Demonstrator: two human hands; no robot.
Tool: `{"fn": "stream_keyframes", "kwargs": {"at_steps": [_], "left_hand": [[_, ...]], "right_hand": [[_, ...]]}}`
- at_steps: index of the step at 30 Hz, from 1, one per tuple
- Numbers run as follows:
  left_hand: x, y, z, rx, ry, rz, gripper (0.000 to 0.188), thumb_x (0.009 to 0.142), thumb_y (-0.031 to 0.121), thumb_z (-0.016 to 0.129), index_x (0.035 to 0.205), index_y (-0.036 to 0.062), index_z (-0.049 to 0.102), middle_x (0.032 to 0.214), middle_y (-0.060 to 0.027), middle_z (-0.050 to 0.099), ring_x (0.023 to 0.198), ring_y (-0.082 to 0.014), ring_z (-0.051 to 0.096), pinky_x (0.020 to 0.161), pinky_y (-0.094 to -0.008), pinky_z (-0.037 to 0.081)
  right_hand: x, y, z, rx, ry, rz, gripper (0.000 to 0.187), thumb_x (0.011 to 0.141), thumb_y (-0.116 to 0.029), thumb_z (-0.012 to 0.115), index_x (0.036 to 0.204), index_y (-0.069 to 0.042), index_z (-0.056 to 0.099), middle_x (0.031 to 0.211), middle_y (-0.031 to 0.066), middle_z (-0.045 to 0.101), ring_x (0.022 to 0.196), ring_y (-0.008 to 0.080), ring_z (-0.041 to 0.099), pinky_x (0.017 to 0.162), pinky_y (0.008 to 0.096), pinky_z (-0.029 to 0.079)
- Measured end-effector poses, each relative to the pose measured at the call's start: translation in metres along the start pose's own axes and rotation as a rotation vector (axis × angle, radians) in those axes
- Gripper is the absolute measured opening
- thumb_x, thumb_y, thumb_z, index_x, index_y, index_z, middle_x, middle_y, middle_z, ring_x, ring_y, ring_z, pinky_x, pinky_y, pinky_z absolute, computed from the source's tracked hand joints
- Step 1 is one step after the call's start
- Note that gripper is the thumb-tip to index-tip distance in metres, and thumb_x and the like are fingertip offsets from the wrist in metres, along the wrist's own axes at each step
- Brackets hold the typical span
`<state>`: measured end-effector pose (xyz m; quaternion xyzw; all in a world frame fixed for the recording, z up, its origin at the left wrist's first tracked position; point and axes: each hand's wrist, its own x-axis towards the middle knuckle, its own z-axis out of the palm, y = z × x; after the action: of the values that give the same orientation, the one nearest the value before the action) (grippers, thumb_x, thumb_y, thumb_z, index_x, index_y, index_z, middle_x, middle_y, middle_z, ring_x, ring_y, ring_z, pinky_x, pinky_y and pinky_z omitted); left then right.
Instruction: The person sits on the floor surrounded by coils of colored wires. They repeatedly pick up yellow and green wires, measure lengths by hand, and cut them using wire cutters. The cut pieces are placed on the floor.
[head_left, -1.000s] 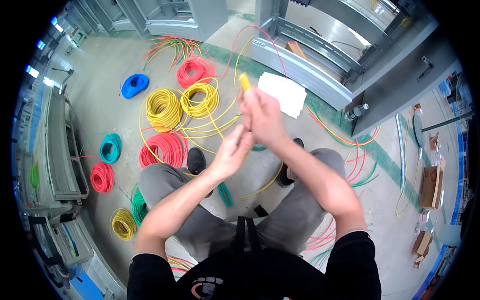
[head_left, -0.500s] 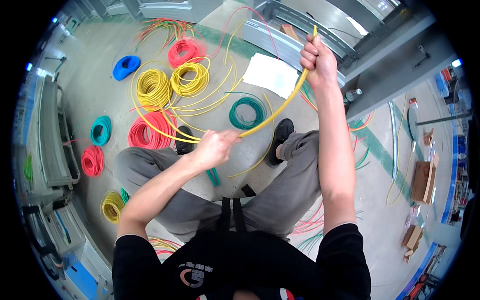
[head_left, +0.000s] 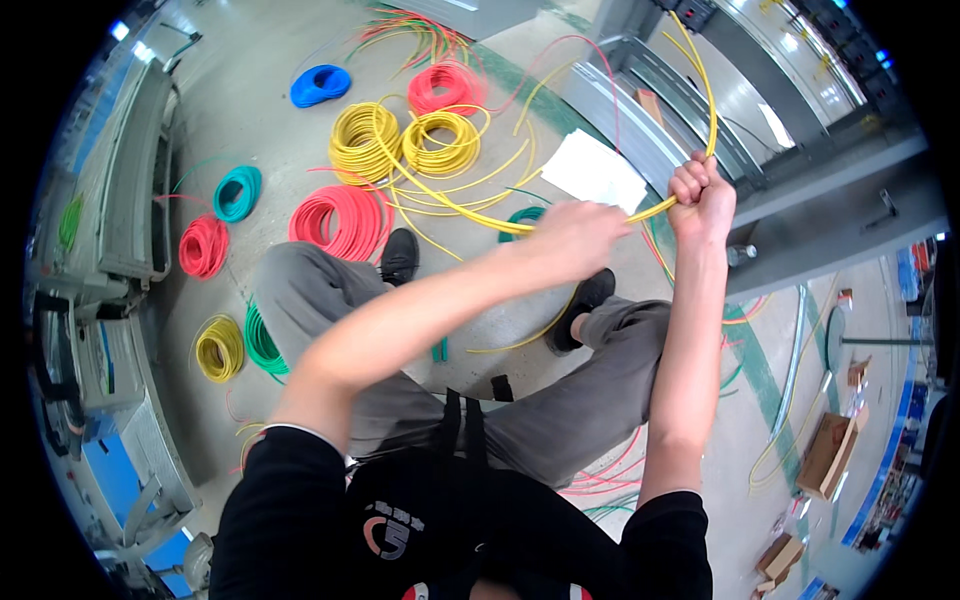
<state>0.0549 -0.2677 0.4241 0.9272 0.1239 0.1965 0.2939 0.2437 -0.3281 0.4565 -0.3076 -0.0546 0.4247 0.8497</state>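
A long yellow wire (head_left: 450,205) runs from the yellow coils (head_left: 405,145) on the floor up through both my hands. My right hand (head_left: 702,195) is raised and fisted around the wire, whose free end curves up past it toward the grey metal frame (head_left: 660,90). My left hand (head_left: 572,237) reaches across in front of me and is closed around the same wire just left of the right hand. I am seated, with my grey trouser legs and black shoes below the hands.
On the concrete floor lie coils of wire: red (head_left: 335,222), pink-red (head_left: 445,88), blue (head_left: 320,85), teal (head_left: 237,193), small red (head_left: 203,247), yellow (head_left: 220,348) and green (head_left: 262,342). A white sheet (head_left: 600,172) lies by the frame. Grey cabinets stand at left.
My right hand has pulled the yellow wire up and away to the right. My left hand has slid along the wire toward the right hand, and the view has tilted down.
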Motion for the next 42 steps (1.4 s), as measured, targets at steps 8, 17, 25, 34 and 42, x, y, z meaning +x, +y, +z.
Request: {"fn": "stream_keyframes", "kwargs": {"at_steps": [8, 17, 25, 34, 42], "left_hand": [[-0.093, -0.073, -0.064, 0.059, -0.144, 0.219, 0.011, 0.083, 0.011, 0.063, 0.092, 0.0041, 0.063, 0.074, -0.011, 0.061, 0.065, -0.031, 0.061, 0.053, -0.0408, 0.047], [-0.075, -0.04, -0.047, -0.048, -0.107, 0.22, 0.012, 0.08, 0.002, 0.062, 0.092, -0.0003, 0.063, 0.076, -0.0146, 0.062, 0.068, -0.0329, 0.061, 0.057, -0.0416, 0.047], [-0.061, -0.065, -0.029, -0.027, -0.337, 0.084, 0.01, 0.087, 0.013, 0.058, 0.091, 0.005, 0.063, 0.075, -0.0191, 0.061, 0.072, -0.0397, 0.059, 0.062, -0.0465, 0.047], [-0.08, -0.121, 0.069, -0.018, 0.814, -0.583, 0.02, 0.086, 0.003, 0.057, 0.105, -0.0018, 0.061, 0.092, -0.0162, 0.063, 0.086, -0.0294, 0.061, 0.075, -0.0348, 0.048], [-0.28, -0.243, 0.243, 0.341, -0.281, -1.525, 0.082, 0.073, 0.048, 0.073, 0.121, -0.011, 0.041, 0.107, -0.0233, 0.061, 0.1, -0.0304, 0.062, 0.086, -0.0387, 0.05]], "right_hand": [[0.013, -0.036, -0.041, 0.018, 0.2, 0.172, 0.014, 0.098, -0.007, 0.035, 0.09, -0.001, 0.045, 0.059, -0.004, 0.028, 0.044, 0.0051, 0.021, 0.038, 0.0211, 0.017], [0.013, 0.018, -0.046, -1.929, 0.109, -1.037, 0.035, 0.084, -0.015, 0.061, 0.109, 0.01, 0.053, 0.099, 0.0273, 0.061, 0.092, 0.0437, 0.057, 0.085, 0.051, 0.044], [-0.061, 0.085, -0.036, -1.721, -1.064, -0.123, 0.015, 0.089, -0.015, 0.057, 0.091, -0.001, 0.062, 0.071, 0.0237, 0.057, 0.07, 0.0421, 0.056, 0.063, 0.0468, 0.044], [-0.021, 0.036, -0.048, -1.964, -0.541, -0.324, 0.01, 0.087, -0.01, 0.059, 0.087, 0.0, 0.06, 0.07, 0.0233, 0.058, 0.067, 0.0429, 0.057, 0.057, 0.0485, 0.043], [-0.029, 0.036, -0.061, -1.901, -0.47, -0.553, 0.013, 0.082, 0.0, 0.061, 0.095, 0.0, 0.06, 0.074, 0.0193, 0.059, 0.065, 0.0386, 0.059, 0.056, 0.0434, 0.046]]}}
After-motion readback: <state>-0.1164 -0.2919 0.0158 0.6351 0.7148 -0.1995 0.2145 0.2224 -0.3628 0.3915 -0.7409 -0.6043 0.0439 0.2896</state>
